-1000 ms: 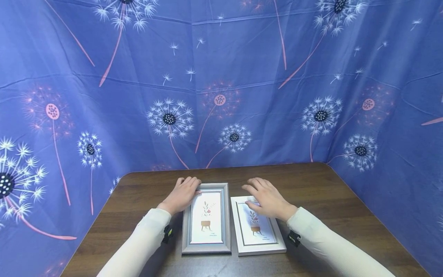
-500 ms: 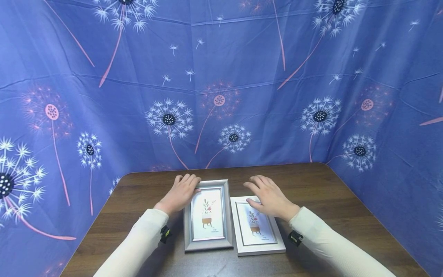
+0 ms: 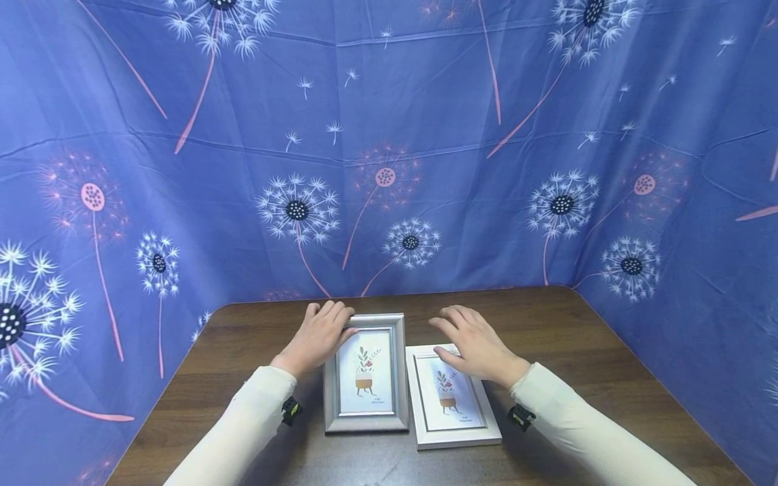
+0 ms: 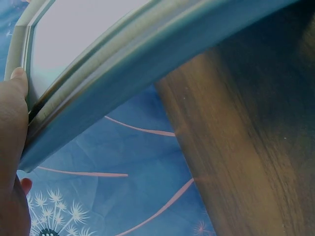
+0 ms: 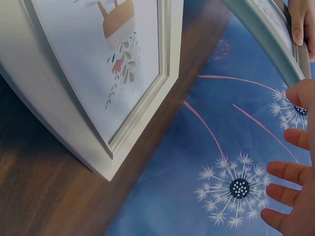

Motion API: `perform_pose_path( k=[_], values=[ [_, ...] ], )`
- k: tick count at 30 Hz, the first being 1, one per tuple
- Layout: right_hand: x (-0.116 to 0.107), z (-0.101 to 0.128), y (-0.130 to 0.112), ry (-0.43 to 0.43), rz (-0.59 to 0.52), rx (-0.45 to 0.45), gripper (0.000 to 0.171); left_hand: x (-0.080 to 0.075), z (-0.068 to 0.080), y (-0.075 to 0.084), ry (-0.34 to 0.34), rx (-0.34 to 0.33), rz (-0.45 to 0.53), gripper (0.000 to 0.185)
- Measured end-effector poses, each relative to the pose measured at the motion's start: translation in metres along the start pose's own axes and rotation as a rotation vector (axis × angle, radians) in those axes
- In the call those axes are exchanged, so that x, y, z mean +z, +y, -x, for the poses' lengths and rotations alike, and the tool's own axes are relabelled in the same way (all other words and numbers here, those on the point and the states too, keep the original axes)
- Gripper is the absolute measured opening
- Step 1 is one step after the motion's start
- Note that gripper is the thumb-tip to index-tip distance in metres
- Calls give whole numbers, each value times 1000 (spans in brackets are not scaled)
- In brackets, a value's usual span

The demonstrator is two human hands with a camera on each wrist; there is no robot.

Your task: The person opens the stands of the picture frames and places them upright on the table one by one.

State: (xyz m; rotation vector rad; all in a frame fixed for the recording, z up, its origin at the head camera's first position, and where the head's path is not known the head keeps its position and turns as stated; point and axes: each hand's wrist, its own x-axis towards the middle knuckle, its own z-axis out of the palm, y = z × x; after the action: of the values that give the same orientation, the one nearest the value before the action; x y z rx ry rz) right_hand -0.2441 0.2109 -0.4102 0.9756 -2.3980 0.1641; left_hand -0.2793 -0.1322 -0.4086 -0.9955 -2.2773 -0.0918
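In the head view my left hand (image 3: 317, 339) grips the top left corner of a silver-grey picture frame (image 3: 398, 378). Its thumb lies on the face, and a fingertip (image 4: 26, 185) shows behind the corner in the left wrist view. The frame's top end is lifted off the table, tilting its plant-pot print toward me. Beside it on the right, a smaller white picture frame (image 3: 457, 440) lies face up with a similar print. My right hand (image 3: 479, 349) hovers over its top edge, fingers apart and holding nothing, as the right wrist view confirms.
Both frames are on a brown wooden table (image 3: 255, 364) with rounded far corners. Close behind its far edge hangs a blue dandelion-patterned cloth (image 3: 474, 202), which also runs along both sides. Dark straps sit at both wrists.
My left hand has raised the far end of the silver-grey frame, which now tilts more toward me and sits slightly farther right. The right hand and the white frame have hardly moved.
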Motion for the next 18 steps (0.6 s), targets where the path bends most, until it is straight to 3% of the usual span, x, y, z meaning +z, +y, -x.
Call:
perform_pose_path(
  k=[7, 18],
  values=[
    [-5, -1, 2, 9, 10, 0, 49, 3, -3, -2, 122, 39, -55, 37],
    [-11, -1, 6, 44, 16, -4, 49, -6, -8, 2, 111, -12, -34, 55]
  ],
)
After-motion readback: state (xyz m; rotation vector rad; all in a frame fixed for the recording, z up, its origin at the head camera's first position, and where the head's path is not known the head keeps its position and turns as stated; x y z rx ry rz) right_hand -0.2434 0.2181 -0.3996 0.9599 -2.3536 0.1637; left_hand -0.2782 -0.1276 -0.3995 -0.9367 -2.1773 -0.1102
